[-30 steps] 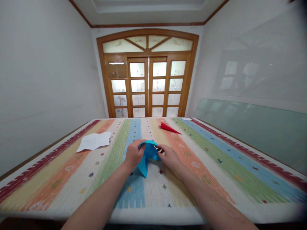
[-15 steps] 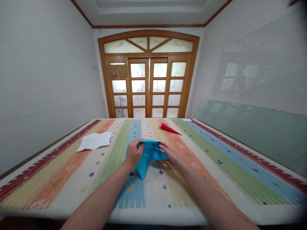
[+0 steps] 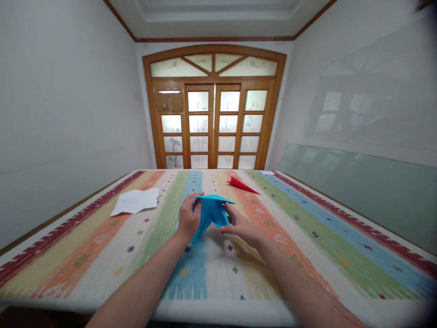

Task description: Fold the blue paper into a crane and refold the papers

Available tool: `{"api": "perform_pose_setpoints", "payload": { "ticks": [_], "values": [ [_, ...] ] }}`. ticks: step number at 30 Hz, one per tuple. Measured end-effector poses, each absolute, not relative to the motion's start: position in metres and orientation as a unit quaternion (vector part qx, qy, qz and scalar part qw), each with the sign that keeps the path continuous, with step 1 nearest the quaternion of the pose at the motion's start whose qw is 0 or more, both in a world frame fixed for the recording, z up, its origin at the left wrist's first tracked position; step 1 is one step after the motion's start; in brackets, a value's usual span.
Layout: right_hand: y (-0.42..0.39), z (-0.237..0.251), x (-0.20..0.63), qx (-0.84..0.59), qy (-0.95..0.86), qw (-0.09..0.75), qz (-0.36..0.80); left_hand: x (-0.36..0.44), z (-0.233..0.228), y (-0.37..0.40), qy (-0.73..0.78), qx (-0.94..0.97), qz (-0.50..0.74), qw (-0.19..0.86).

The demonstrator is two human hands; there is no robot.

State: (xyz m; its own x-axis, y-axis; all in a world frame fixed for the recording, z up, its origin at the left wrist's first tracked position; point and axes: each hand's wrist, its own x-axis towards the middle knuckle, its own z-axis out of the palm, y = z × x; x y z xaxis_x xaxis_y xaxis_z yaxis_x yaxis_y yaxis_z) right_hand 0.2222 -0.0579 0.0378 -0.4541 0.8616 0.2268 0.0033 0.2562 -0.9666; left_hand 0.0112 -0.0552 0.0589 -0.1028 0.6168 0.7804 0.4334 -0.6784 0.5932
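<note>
Blue paper (image 3: 210, 213), partly folded, sits between your two hands just above the middle of the counter (image 3: 307, 237), over its blue and cream stripes. Your left hand (image 3: 187, 217) grips the paper's left edge, thumb on the near side and fingers curled round the far side. Your right hand (image 3: 239, 224) is closed on the paper's lower right part from underneath, fingertips pinching the fold.

The paper is lifted clear of the cloth at its top. Its long axis runs from about 7 o'clock to 1 o'clock: a narrow tip points down toward 7 o'clock, close to the cloth by your left wrist, while the broad upper flap spreads flat and reaches a thin point toward 3 o'clock.

No containers show on the counter, only loose paper things. A red paper dart (image 3: 241, 184) lies at about 1 o'clock from your hands, well apart from them, its nose aimed toward 4 o'clock along an orange stripe. A white sheet (image 3: 135, 201), creased and uneven at the edges, lies flat at roughly 10 o'clock, also well apart. A small white scrap (image 3: 267, 172) rests near the far edge at 1 o'clock. Beyond the counter stands a wooden glazed door (image 3: 214, 123).
</note>
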Motion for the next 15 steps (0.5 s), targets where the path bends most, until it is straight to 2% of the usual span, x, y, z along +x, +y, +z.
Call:
{"api": "perform_pose_setpoints", "payload": {
  "ticks": [4,9,12,15],
  "values": [
    [-0.048,0.026,0.221,-0.371,-0.680,0.467,0.427,0.014,0.057,-0.055,0.366,0.675,0.637,0.069],
    [-0.030,0.017,0.228,-0.421,-0.634,0.517,0.392,0.013,0.056,-0.058,0.351,0.697,0.621,0.069],
    [-0.025,0.020,0.237,-0.440,-0.611,0.570,0.329,0.012,0.058,-0.061,0.349,0.736,0.577,0.055],
    [-0.027,0.029,0.246,-0.461,-0.563,0.650,0.219,0.014,0.058,-0.064,0.335,0.799,0.499,0.034]
  ]
}}
